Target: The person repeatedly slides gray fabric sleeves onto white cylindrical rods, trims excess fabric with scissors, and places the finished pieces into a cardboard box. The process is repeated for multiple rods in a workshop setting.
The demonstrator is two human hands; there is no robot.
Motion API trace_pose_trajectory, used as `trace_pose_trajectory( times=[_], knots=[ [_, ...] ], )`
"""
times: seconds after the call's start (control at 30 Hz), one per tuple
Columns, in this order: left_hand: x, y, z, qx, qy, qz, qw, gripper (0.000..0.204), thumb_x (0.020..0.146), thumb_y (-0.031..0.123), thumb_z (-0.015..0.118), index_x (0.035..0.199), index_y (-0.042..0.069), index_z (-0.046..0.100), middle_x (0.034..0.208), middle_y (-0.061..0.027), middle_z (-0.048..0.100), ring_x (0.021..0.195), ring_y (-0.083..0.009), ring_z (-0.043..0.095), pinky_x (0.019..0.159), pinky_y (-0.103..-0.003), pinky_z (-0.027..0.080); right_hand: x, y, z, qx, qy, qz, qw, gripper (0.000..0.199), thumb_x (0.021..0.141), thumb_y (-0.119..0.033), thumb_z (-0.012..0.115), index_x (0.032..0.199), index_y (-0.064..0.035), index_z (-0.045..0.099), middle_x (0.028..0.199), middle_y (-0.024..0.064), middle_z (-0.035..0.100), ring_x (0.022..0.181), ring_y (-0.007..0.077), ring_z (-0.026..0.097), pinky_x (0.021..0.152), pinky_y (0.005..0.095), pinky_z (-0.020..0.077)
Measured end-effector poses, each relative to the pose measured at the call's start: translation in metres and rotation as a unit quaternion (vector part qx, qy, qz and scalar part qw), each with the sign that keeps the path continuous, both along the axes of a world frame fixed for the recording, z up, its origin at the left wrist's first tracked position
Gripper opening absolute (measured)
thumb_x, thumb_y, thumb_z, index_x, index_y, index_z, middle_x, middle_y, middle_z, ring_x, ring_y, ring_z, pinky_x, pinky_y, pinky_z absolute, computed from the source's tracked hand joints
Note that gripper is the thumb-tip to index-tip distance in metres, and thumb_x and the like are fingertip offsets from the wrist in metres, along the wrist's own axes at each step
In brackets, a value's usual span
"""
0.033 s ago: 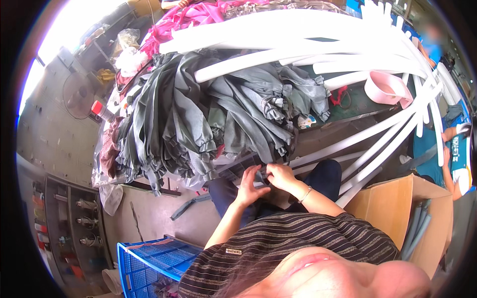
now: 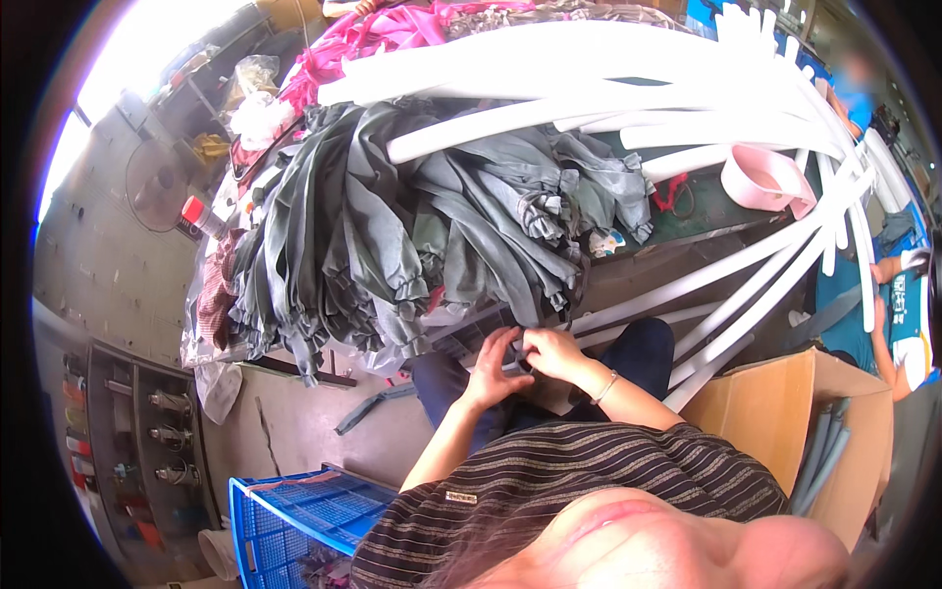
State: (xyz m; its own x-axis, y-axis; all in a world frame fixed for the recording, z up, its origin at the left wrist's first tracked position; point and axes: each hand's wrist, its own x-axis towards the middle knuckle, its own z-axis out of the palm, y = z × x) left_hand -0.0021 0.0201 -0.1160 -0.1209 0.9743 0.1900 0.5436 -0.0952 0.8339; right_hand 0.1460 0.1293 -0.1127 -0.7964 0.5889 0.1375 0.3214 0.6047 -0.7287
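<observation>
Both hands are close together above my lap, just below the hanging ends of a pile of grey gathered fabric tubes (image 2: 343, 226). My left hand (image 2: 493, 369) is curved, its thumb and fingers apart around a dark gap. To its right, my right hand (image 2: 552, 353) is closed, fingertips turned toward the left hand. A small dark piece shows between the hands, too hidden to name. The lowest tip of one grey fabric tube (image 2: 525, 302) hangs right above the right fingertips; whether it touches them I cannot tell.
Long white foam tubes (image 2: 589, 59) lie across the table and slope down at right. A pink band roll (image 2: 760, 179) sits among them. A cardboard box (image 2: 756, 407) with grey tubes stands at right, a blue crate (image 2: 304, 506) at lower left. Other people work at far right.
</observation>
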Motion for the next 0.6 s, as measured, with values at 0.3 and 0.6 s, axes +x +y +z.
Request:
trace_pose_trajectory(
  times=[0.3,0.6],
  knots=[
    [0.019,0.018,0.003,-0.097,-0.094,-0.034,0.99,0.034,0.073,0.02,0.078,0.1,0.003,0.065,0.089,-0.006,0.067,0.081,-0.0123,0.063,0.075,-0.027,0.049,0.104,0.007,0.039,-0.081,0.074,-0.107,0.988,0.023,0.078,-0.011,0.065,0.101,-0.0084,0.061,0.086,0.0077,0.066,0.075,0.019,0.065,0.064,0.0322,0.051],
    [0.011,0.017,-0.011,-0.065,-0.332,0.039,0.94,0.037,0.075,0.017,0.077,0.106,0.005,0.058,0.091,0.0009,0.061,0.087,-0.0081,0.053,0.081,-0.025,0.043,0.284,-0.045,-0.002,0.153,-0.348,-0.232,0.896,0.051,0.065,0.003,0.061,0.114,-0.0102,0.053,0.111,0.0162,0.055,0.109,0.0363,0.049,0.09,0.0428,0.0432]
  ],
)
